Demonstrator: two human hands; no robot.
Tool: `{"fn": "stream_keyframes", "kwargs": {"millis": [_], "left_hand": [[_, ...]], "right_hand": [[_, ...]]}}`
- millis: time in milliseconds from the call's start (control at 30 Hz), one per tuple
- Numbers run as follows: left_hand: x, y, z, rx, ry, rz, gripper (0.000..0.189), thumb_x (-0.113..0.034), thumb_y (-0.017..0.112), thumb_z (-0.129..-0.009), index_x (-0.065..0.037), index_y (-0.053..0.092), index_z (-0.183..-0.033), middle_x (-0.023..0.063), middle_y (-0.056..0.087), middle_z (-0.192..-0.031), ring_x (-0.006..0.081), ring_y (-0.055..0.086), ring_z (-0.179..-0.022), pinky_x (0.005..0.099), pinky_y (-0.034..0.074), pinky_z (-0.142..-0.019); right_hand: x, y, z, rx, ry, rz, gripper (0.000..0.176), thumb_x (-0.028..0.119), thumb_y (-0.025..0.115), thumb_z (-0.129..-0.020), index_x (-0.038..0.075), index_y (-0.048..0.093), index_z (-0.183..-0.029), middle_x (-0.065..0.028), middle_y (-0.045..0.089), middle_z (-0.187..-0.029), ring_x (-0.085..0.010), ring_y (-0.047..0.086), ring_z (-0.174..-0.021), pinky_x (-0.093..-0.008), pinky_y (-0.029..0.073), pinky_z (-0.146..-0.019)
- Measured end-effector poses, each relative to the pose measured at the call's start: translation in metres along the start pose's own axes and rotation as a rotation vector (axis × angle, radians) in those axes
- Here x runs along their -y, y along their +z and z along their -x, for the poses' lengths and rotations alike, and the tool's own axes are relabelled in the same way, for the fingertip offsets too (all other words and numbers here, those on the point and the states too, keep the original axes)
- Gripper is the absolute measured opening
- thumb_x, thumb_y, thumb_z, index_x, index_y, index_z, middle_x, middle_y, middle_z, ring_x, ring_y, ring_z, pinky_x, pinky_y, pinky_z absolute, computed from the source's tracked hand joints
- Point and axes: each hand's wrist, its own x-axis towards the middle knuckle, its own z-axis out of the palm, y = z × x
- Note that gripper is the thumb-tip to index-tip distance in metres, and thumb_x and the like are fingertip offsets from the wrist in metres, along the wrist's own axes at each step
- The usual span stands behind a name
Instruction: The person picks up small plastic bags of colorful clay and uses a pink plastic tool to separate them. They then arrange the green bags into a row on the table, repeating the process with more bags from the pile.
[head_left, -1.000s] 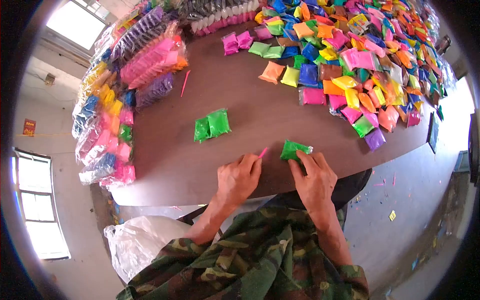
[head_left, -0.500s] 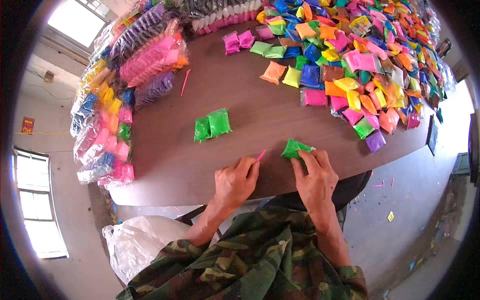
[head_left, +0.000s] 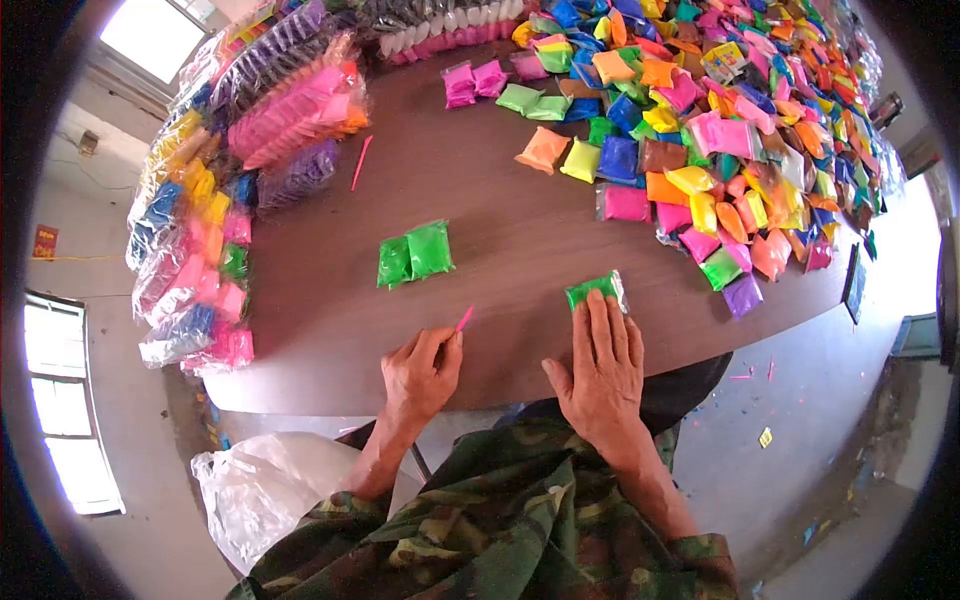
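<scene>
A small pink plastic stick (head_left: 465, 318) pokes up from my left hand (head_left: 422, 372), whose fingers are closed around it just above the table's near edge. My right hand (head_left: 604, 372) lies flat with fingers stretched out, its fingertips pressing on a green packet (head_left: 580, 293) in clear wrap. Part of that packet is hidden beneath the fingers. Farther back and to the left, two green packets (head_left: 416, 252) lie side by side, overlapping, with neither hand touching them.
A large heap of multicoloured packets (head_left: 690, 180) covers the right of the brown table (head_left: 330, 330). Stacked bagged packets (head_left: 295, 115) line the left and back. Another pink stick (head_left: 361, 162) lies near them. A white plastic bag (head_left: 270, 485) sits below the edge on the left.
My right hand has gone from pinching the green packet to lying flat on it. The left hand, with the pink stick, has moved left and slightly toward me.
</scene>
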Motion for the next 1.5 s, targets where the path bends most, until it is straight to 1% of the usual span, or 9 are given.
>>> {"fn": "stream_keyframes", "kwargs": {"millis": [133, 267, 300, 400, 433, 567, 933, 1233, 1500], "left_hand": [[0.003, -0.001, -0.002, 0.009, -0.03, 0.077, 0.01, -0.006, 0.083, -0.094, -0.007, 0.073, -0.097, 0.0109, 0.074, -0.079, 0.0286, 0.072, -0.062, 0.0378, 0.055, -0.056], [0.01, -0.008, 0.004, -0.036, -0.068, 0.116, 0.011, -0.005, 0.084, -0.094, -0.007, 0.073, -0.098, 0.0125, 0.074, -0.079, 0.0289, 0.073, -0.062, 0.0377, 0.056, -0.057], [0.009, -0.013, 0.003, -0.051, -0.057, 0.101, 0.011, -0.005, 0.084, -0.094, -0.006, 0.073, -0.098, 0.0127, 0.074, -0.079, 0.0291, 0.073, -0.063, 0.0378, 0.056, -0.057], [0.019, -0.024, 0.006, -0.091, -0.072, 0.052, 0.011, -0.004, 0.084, -0.094, -0.006, 0.074, -0.099, 0.0132, 0.074, -0.079, 0.0293, 0.074, -0.063, 0.0373, 0.057, -0.057], [0.024, -0.028, 0.009, -0.101, -0.085, 0.034, 0.011, -0.004, 0.084, -0.094, -0.006, 0.074, -0.099, 0.0134, 0.074, -0.079, 0.0292, 0.074, -0.064, 0.037, 0.057, -0.058], [0.038, -0.032, 0.013, -0.13, -0.129, 0.042, 0.011, -0.005, 0.083, -0.095, -0.004, 0.074, -0.1, 0.0142, 0.074, -0.079, 0.027, 0.074, -0.063, 0.0357, 0.057, -0.059], [0.044, -0.032, 0.01, -0.121, -0.265, 0.131, 0.009, -0.005, 0.081, -0.098, -0.001, 0.074, -0.102, 0.0127, 0.073, -0.077, 0.0147, 0.069, -0.063, 0.0306, 0.054, -0.06], [0.04, -0.031, 0.008, -0.121, -0.327, 0.139, 0.008, -0.007, 0.082, -0.098, -0.002, 0.075, -0.101, 0.0114, 0.073, -0.076, 0.0126, 0.069, -0.064, 0.0298, 0.054, -0.061], [0.038, -0.036, 0.009, -0.112, -0.309, 0.064, 0.009, -0.008, 0.082, -0.097, -0.002, 0.076, -0.098, 0.0121, 0.073, -0.078, 0.0162, 0.069, -0.066, 0.0316, 0.055, -0.062]], "right_hand": [[-0.01, 0.005, -0.001, -0.07, -0.001, -0.06, 0.077, 0.04, 0.076, -0.098, -0.002, 0.052, -0.158, -0.0211, 0.048, -0.166, -0.0407, 0.047, -0.153, -0.0574, 0.038, -0.123], [-0.016, 0.007, -0.015, -0.172, 0.086, -0.145, 0.063, 0.028, 0.082, -0.094, 0.003, 0.062, -0.148, -0.0179, 0.058, -0.157, -0.0405, 0.053, -0.146, -0.0564, 0.043, -0.118], [-0.017, 0.003, -0.022, -0.186, 0.093, -0.156, 0.051, 0.019, 0.08, -0.095, 0.004, 0.067, -0.142, -0.0166, 0.061, -0.151, -0.0398, 0.057, -0.142, -0.0535, 0.047, -0.116], [-0.025, 0.005, -0.042, -0.162, -0.015, -0.15, 0.041, 0.011, 0.077, -0.096, 0.002, 0.07, -0.135, -0.015, 0.064, -0.145, -0.0385, 0.059, -0.139, -0.0507, 0.049, -0.115], [-0.022, 0.002, -0.051, -0.156, -0.068, -0.199, 0.033, 0.002, 0.073, -0.094, 0.0, 0.073, -0.127, -0.0147, 0.065, -0.14, -0.0383, 0.061, -0.137, -0.0492, 0.052, -0.113], [-0.014, 0.012, -0.09, -0.133, -0.266, -0.272, 0.034, -0.009, 0.068, -0.087, 0.0, 0.076, -0.119, -0.0163, 0.066, -0.136, -0.039, 0.062, -0.136, -0.049, 0.057, -0.111], [0.021, 0.046, -0.144, -0.082, -0.369, -0.435, 0.033, -0.007, 0.067, -0.088, 0.003, 0.078, -0.118, -0.0152, 0.067, -0.134, -0.0379, 0.066, -0.133, -0.0465, 0.06, -0.108], [0.021, 0.051, -0.148, -0.09, -0.345, -0.519, 0.025, -0.003, 0.069, -0.091, 0.0, 0.077, -0.114, -0.0149, 0.069, -0.132, -0.0373, 0.067, -0.131, -0.0475, 0.059, -0.109], [0.018, 0.056, -0.147, -0.114, -0.379, -0.554, 0.025, -0.001, 0.07, -0.092, 0.001, 0.077, -0.116, -0.018, 0.071, -0.132, -0.0406, 0.068, -0.128, -0.0484, 0.056, -0.111]]}}
